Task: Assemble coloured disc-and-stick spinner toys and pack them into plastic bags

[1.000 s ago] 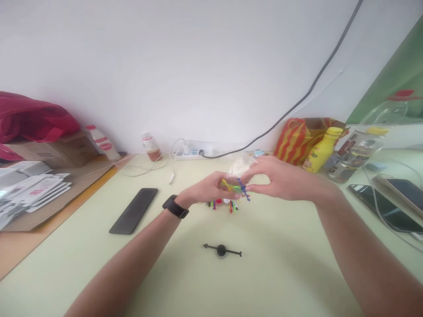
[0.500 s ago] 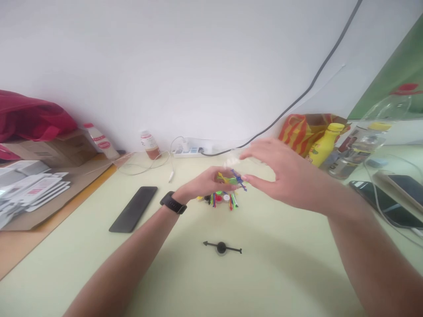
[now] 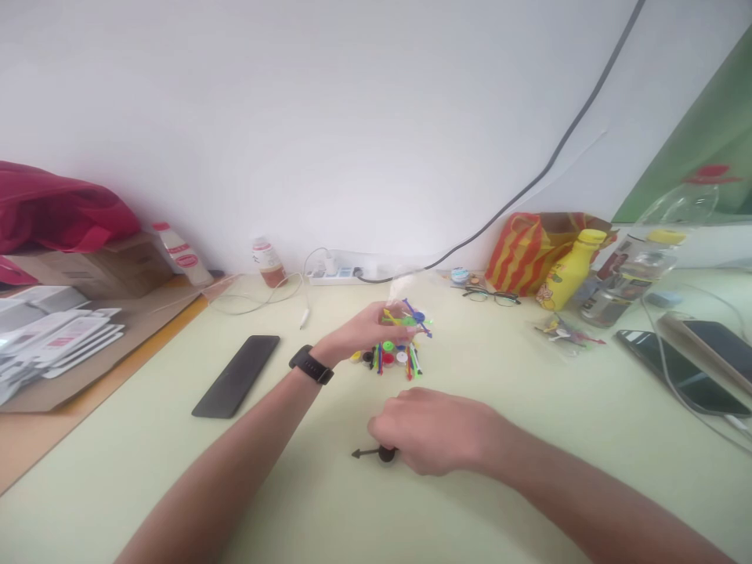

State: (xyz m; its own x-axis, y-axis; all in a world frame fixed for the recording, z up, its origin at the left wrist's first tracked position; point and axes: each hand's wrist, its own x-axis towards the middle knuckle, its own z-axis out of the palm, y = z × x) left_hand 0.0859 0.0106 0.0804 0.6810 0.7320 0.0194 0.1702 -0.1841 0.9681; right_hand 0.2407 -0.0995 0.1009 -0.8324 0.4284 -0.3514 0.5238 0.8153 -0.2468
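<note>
My left hand (image 3: pixel 376 333), with a black watch on its wrist, is closed on several small plastic arrow spinners; a blue spinner (image 3: pixel 419 317) and a yellow arrow (image 3: pixel 392 317) stick out. A transparent plastic bag (image 3: pixel 405 288) shows just above the fingers. Low in the middle, my right hand (image 3: pixel 435 431) is curled over a black arrow spinner (image 3: pixel 386 453) on the table, hiding its right end. Below my left hand lie loose spinner parts: a red disc (image 3: pixel 388 360), a white disc (image 3: pixel 402 358) and several coloured arrows (image 3: pixel 416 362).
A black phone (image 3: pixel 238 376) lies at left. At right are a bag of coloured pieces (image 3: pixel 564 333), glasses (image 3: pixel 490 296), a yellow bottle (image 3: pixel 569 270) and more phones (image 3: pixel 675 368). A power strip (image 3: pixel 334 274) sits by the wall; white boxes (image 3: pixel 64 337) are stacked far left.
My right hand has come down and toward me from beside the left hand onto the black arrow spinner, its fingers closing. The left hand has stayed nearly in place with the coloured spinners.
</note>
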